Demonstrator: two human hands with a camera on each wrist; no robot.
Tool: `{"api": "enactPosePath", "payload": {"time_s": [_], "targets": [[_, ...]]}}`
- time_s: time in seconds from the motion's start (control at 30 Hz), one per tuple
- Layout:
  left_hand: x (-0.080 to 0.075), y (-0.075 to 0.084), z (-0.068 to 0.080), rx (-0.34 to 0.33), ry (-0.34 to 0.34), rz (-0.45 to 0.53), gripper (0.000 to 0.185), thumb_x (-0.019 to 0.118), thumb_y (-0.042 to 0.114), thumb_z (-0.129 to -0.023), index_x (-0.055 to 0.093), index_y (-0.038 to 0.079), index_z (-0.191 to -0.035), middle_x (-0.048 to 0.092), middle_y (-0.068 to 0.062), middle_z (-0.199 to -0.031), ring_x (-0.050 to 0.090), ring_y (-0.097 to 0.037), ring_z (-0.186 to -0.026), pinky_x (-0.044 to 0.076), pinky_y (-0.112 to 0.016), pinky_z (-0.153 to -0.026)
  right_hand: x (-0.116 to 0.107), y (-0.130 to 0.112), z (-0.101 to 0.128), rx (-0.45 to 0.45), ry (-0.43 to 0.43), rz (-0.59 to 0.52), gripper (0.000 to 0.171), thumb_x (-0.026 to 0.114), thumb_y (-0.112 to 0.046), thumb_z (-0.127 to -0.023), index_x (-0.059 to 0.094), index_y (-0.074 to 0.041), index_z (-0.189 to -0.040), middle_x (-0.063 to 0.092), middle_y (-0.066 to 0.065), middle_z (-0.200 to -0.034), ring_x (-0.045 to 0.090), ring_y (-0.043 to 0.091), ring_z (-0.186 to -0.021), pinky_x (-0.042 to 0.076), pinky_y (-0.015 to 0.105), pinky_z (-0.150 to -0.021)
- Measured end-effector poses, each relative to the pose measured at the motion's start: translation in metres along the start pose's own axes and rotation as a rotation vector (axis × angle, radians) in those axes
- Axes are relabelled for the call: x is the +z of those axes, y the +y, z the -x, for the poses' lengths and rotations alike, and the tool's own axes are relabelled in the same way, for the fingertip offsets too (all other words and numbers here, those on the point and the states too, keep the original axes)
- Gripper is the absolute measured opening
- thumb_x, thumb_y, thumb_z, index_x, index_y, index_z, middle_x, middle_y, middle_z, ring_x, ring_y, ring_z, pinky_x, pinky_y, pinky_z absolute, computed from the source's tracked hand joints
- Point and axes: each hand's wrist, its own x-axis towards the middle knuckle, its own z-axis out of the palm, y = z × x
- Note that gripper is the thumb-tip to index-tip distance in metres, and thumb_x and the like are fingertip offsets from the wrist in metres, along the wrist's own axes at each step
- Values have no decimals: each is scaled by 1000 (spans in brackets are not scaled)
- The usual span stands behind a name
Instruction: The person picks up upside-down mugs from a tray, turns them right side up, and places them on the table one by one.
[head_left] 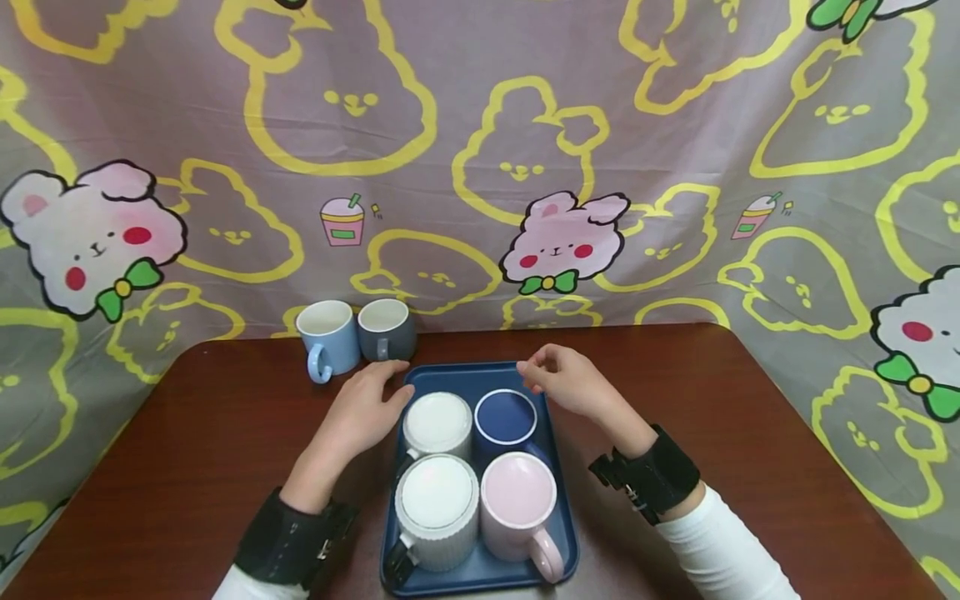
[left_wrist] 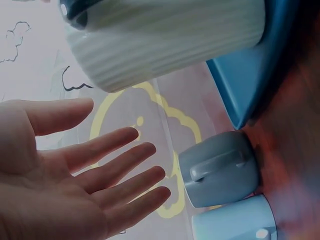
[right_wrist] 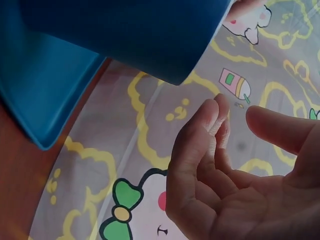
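Note:
A blue tray (head_left: 442,379) on the table carries four-sided rows of mugs: two white ribbed mugs (head_left: 437,492) with black handles on the left, a navy mug (head_left: 506,417) and a pink mug (head_left: 518,492) on the right. My left hand (head_left: 363,408) hovers beside the tray's left edge, near the farther white mug, fingers extended and holding nothing. In the left wrist view its palm shows bare beneath a ribbed mug (left_wrist: 170,40). Over the tray's far right corner, my right hand (head_left: 570,379) has loosely bent fingers and nothing between them, close to the navy mug.
Behind the tray to the left, a light blue mug (head_left: 330,333) and a dark grey mug (head_left: 387,329) stand side by side on the brown table (head_left: 225,433). A patterned curtain (head_left: 450,192) hangs along the table's far edge.

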Motion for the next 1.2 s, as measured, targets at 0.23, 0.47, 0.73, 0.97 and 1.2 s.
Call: {"api": "enactPosePath", "payload": {"time_s": [0.23, 0.47, 0.73, 0.97, 1.2], "targets": [[2, 5, -3, -7, -3, 5, 44, 53, 20, -95, 49, -2, -133, 48, -25, -137, 43, -41, -128, 37, -56, -103, 2, 11, 16, -8, -28, 16, 28, 61, -34, -92, 56, -7, -96, 63, 8, -81, 57, 20, -78, 43, 27, -64], [5, 8, -5, 0, -1, 7, 44, 54, 20, -95, 49, -1, -133, 48, -24, -137, 43, -40, -129, 36, -56, -104, 3, 21, 30, -1, -81, 35, 29, 65, -34, -89, 55, -8, -94, 62, 9, -79, 57, 20, -74, 44, 26, -61], [7, 14, -6, -7, -1, 19, 44, 54, 21, -95, 49, 0, -134, 48, -23, -138, 44, -39, -128, 39, -56, -102, 6, 32, 37, -18, -232, 107, 28, 70, -33, -85, 62, -7, -90, 61, 6, -74, 55, 16, -69, 45, 27, -60], [9, 19, -7, 2, -9, 24, 45, 55, 21, -94, 49, 1, -134, 49, -22, -137, 44, -39, -128, 38, -55, -103, 12, 39, 35, -77, -353, 82, 24, 67, -31, -88, 67, -8, -79, 61, 13, -68, 48, 13, -61, 33, 25, -53], [9, 21, -7, -11, -18, 20, 45, 56, 22, -94, 49, 2, -135, 48, -22, -139, 43, -39, -129, 36, -56, -104, 14, 40, 32, -125, -387, 54, 24, 63, -28, -91, 69, -8, -78, 57, 9, -66, 49, 14, -64, 37, 25, -56]]}}
